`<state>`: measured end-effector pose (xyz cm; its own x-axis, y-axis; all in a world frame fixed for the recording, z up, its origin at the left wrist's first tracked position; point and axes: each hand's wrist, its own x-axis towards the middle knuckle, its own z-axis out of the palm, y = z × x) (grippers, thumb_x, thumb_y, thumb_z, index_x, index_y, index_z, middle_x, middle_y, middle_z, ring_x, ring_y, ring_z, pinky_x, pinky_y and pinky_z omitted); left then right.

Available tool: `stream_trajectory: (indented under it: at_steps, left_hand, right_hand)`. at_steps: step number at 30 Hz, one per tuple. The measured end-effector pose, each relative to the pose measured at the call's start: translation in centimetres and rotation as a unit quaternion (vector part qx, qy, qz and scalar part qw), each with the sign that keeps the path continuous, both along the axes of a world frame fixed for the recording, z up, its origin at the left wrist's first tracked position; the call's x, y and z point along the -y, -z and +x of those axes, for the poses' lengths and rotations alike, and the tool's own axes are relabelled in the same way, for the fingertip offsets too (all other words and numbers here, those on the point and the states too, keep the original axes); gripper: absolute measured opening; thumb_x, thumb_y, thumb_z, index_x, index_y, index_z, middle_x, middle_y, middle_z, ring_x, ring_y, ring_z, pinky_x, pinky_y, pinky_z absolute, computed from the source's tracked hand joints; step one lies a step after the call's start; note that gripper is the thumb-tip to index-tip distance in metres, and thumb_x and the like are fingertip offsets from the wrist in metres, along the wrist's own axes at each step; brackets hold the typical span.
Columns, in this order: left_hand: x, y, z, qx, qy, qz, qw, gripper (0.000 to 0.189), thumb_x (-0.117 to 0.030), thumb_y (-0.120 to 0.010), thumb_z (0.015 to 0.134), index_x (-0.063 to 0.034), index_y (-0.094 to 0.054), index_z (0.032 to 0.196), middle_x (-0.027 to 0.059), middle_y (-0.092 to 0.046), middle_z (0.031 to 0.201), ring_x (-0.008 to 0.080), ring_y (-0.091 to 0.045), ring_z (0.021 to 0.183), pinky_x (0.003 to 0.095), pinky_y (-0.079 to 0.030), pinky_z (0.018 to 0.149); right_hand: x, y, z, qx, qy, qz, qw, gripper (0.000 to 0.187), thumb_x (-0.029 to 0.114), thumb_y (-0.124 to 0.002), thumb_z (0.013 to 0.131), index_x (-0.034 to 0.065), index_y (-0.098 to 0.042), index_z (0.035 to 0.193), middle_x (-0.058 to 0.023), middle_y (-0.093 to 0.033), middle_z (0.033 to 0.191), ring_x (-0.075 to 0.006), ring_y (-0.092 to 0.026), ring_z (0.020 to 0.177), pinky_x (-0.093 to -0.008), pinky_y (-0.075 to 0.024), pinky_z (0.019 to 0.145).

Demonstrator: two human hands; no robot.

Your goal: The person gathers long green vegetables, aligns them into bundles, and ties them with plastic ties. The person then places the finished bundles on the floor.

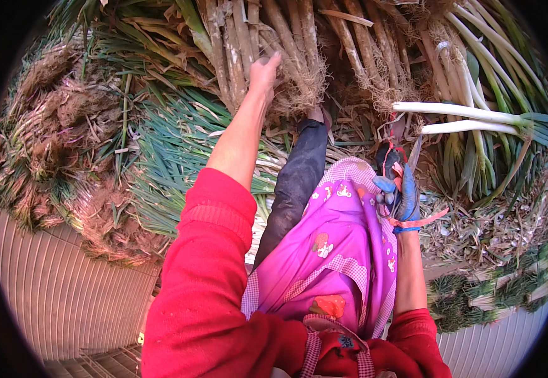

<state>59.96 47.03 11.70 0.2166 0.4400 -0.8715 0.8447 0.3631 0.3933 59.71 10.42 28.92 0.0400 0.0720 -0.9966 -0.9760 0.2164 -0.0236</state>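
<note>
My bare left hand (264,75) is at a pile of untrimmed leeks (236,52) with brown, dry outer sheaths and hairy roots. Most of its fingers are hidden, so its hold on a stalk cannot be told. My right hand (403,198), in a blue glove, is shut on a pair of scissors (414,153) whose metal blades point away from me. A pink-red strip (427,217) hangs about that hand and the handles. Beyond the blades, two peeled leeks (462,112) with white stems lie crosswise on other leeks.
Cleaned leeks (486,165) are heaped at right. Green onion-like plants (174,156) and a rooty heap (61,108) lie at left. Peeled scraps (467,236) cover ground at right, near tied green bunches (491,288). A purple apron (344,245) covers my lap; my dark-sleeved leg (297,175) extends forward.
</note>
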Motion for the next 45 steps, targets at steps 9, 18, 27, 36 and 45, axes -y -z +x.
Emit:
stream_trajectory:
  at_steps: [9, 18, 27, 36, 45]
  left_hand:
    - [-0.7, -0.1, 1.9, 0.152, -0.175, -0.119, 0.965, 0.029, -0.037, -0.058, 0.090, -0.0100, -0.053, 0.082, 0.0008, -0.047, 0.054, 0.0122, -0.044, 0.048, 0.0271, -0.037, 0.045]
    - [-5.5, -3.7, -2.0, 0.079, 0.167, 0.071, 0.980, 0.043, -0.043, -0.054, 0.089, -0.0022, -0.059, 0.077, 0.0011, -0.051, 0.057, 0.0113, -0.047, 0.051, 0.0289, -0.039, 0.051]
    - [0.7, 1.8, 1.3, 0.069, 0.095, 0.144, 0.983, 0.049, -0.034, -0.059, 0.089, 0.0089, -0.052, 0.111, 0.0161, -0.062, 0.103, 0.0234, -0.058, 0.092, 0.0330, -0.046, 0.084]
    - [0.2, -0.5, 2.5, 0.151, -0.173, -0.063, 0.971, 0.044, -0.040, -0.063, 0.086, 0.0008, -0.047, 0.093, 0.0075, -0.055, 0.074, 0.0117, -0.051, 0.060, 0.0271, -0.043, 0.053]
    - [2.8, -9.2, 0.2, 0.094, -0.033, 0.046, 0.994, 0.035, -0.038, -0.049, 0.093, -0.0038, -0.051, 0.086, 0.0020, -0.053, 0.065, 0.0089, -0.049, 0.055, 0.0224, -0.040, 0.049]
  right_hand:
    - [-0.8, -0.2, -0.1, -0.031, 0.005, -0.005, 0.999, 0.043, 0.047, -0.049, 0.091, 0.0186, -0.049, 0.122, -0.0161, -0.067, 0.078, -0.0158, -0.055, 0.043, -0.0251, -0.0413, 0.036]
    - [-0.9, -0.1, 0.2, 0.033, 0.004, 0.004, 0.999, 0.051, 0.044, -0.051, 0.091, 0.0093, -0.044, 0.128, -0.0159, -0.066, 0.086, -0.0185, -0.062, 0.055, -0.0319, -0.0521, 0.047]
    - [-2.3, -0.3, 1.0, 0.042, -0.028, 0.015, 0.999, 0.050, 0.048, -0.046, 0.092, 0.0069, -0.048, 0.120, -0.0167, -0.068, 0.081, -0.0094, -0.049, 0.043, -0.0254, -0.0494, 0.048]
    - [-2.5, -0.1, 0.1, -0.006, -0.022, 0.016, 1.000, 0.052, 0.050, -0.052, 0.089, 0.0111, -0.047, 0.123, -0.0204, -0.066, 0.083, -0.0172, -0.057, 0.047, -0.0268, -0.0459, 0.045]
    - [-2.7, -3.3, 3.1, 0.060, -0.055, 0.027, 0.996, 0.048, 0.047, -0.049, 0.091, 0.0076, -0.050, 0.119, -0.0229, -0.066, 0.084, -0.0176, -0.056, 0.046, -0.0297, -0.0469, 0.044]
